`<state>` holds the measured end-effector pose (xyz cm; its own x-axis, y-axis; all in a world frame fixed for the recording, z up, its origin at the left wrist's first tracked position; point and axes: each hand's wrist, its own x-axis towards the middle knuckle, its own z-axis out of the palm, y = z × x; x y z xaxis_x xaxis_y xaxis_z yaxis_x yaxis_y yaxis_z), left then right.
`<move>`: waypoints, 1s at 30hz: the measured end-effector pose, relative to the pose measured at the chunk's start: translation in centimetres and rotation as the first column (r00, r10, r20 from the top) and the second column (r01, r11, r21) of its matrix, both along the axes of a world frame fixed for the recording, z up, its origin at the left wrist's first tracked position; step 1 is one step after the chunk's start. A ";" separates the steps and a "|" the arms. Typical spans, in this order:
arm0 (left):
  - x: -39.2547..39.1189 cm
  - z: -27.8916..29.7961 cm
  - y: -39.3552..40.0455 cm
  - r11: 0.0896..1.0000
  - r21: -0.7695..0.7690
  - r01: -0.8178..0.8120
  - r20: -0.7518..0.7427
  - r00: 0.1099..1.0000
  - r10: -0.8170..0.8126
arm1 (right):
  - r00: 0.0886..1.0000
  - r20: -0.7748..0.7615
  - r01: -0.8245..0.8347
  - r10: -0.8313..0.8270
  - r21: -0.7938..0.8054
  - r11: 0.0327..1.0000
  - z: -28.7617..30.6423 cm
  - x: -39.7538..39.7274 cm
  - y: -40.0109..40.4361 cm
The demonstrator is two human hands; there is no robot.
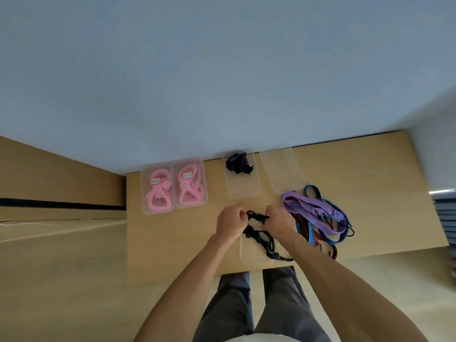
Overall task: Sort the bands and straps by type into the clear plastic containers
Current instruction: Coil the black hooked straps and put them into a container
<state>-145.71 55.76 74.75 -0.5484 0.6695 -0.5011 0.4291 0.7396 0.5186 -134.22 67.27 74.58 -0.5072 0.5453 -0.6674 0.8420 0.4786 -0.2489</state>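
Note:
My left hand point(230, 222) and my right hand point(280, 222) both pinch a black strap point(256, 215) stretched between them over the wooden table point(172, 243). The rest of the black strap with its buckles point(267, 245) trails on the table below my hands. Two clear containers at the left each hold pink bands point(158, 192) point(190, 186). A third clear container point(243, 191) holds a bundle of black straps point(238, 162). The fourth clear container point(281, 169) has nothing in it. A tangle of purple, blue and dark red straps point(318, 215) lies to the right of my right hand.
A thin clear plastic bag point(243, 248) lies under the trailing black strap near the table's front edge. The table backs against a pale wall. My legs show below the front edge. Stacked grey items point(446, 213) sit at the far right.

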 end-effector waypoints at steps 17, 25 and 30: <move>11.0 0.9 -1.3 0.910 -0.151 0.385 -0.065 0.915 -0.398 | 0.983 -0.148 0.107 -0.111 -0.037 0.994 1.6 10.7 -1.6; 13.3 0.7 -1.7 0.983 -0.059 0.176 -0.176 0.967 -0.183 | 0.937 -0.284 0.170 -0.205 -0.141 0.975 2.2 13.6 -2.0; 10.5 5.5 0.2 0.961 0.224 -0.165 0.152 0.979 0.133 | 0.882 -0.414 0.149 -0.225 -0.208 0.967 4.7 12.2 -1.6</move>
